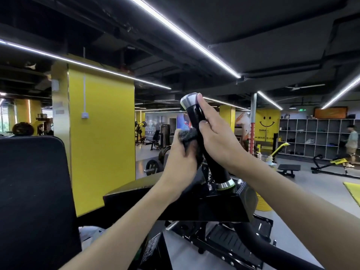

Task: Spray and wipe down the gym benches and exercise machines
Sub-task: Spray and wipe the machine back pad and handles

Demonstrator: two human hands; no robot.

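Observation:
An upright black handle [195,118] with silver end caps rises from a black exercise machine [196,205] in the middle of the view. My right hand [213,137] grips the handle's upper part, thumb pointing up near the silver top cap. My left hand [180,152] holds a dark grey cloth [187,136] bunched in its fingers and presses it against the handle's left side. No spray bottle is in view.
A black back pad [33,191] fills the left. A yellow pillar [101,137] stands behind it. Black footplates [231,244] lie below the machine. Benches [288,168], weight machines and cubby shelves [315,135] line the far right, where a person [351,141] stands.

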